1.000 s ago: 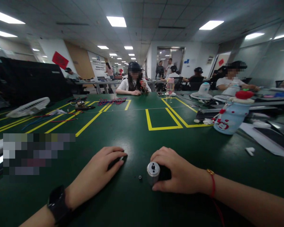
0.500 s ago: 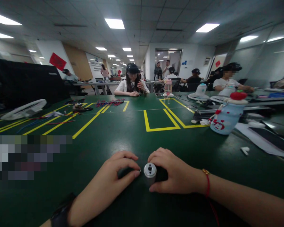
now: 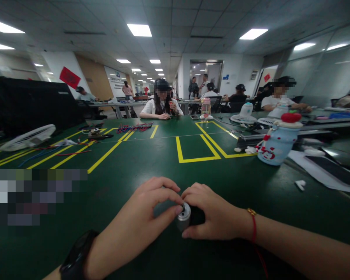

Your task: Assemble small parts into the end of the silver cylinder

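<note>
The green table spreads away under ceiling lights. On its near side, roughly midway between the left and right edges, the metal cylinder stands upright in the right hand, thumb and fingers curled around its side. The left hand has thumb and forefinger bent together at its top; I cannot tell whether something small sits between them. Any small piece there could slip and roll off, because the tips cover it and the top is narrow. A sideways push could tilt the cylinder if the right hand's grip loosens. The cord on the right wrist might snag. Nothing visible blocks either hand. Farther off are a white piece, the phone and the bottle toward the right edge, then wires and a person at the far edge.
</note>
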Tool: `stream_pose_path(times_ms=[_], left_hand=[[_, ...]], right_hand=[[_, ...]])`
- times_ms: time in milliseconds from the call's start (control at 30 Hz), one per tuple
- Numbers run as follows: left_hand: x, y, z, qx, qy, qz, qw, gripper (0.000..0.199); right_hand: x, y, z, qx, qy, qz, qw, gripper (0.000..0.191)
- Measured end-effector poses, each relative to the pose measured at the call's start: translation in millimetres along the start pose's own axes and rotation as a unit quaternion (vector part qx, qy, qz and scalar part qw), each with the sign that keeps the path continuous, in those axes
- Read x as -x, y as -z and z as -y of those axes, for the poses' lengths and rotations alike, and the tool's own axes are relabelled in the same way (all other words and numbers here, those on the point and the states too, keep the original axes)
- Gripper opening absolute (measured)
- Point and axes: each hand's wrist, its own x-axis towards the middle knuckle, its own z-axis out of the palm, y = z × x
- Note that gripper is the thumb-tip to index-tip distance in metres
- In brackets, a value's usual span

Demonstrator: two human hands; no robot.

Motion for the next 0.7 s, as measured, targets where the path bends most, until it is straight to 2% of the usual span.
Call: stream_pose_path(times_ms=[100,200,333,500,600,700], left_hand=[[2.3,0.3,1.5,0.012,-0.001,0.009,1.000,0.017],[6.9,5.7,14.3,0.014,0.010,0.005,1.000,0.021],[18.2,19.8,57.1,-0.043,0.063,0.002,0.997,0.022],[35.3,28.3,119.8,-0.114,0.122,-0.013,0.986,0.040],[42.0,25.4,138.8,-0.168,0.141,0.010,0.976,0.047],[45.0,21.8,143.1,-0.187,0.150,0.022,0.971,0.049]], right_hand=[[-0.1,0.5,0.1,0.002,0.002,0.001,1.000,0.043],[0.1,1.2,0.2,0.002,-0.005,-0.002,1.000,0.043],[0.0,2.2,1.3,-0.004,-0.012,0.001,1.000,0.044],[-0.4,3.6,3.0,-0.010,-0.021,0.012,1.000,0.044],[-0.2,3.9,3.1,-0.017,-0.026,0.014,0.999,0.042],[-0.1,4.1,2.9,-0.026,-0.032,0.014,0.999,0.041]])
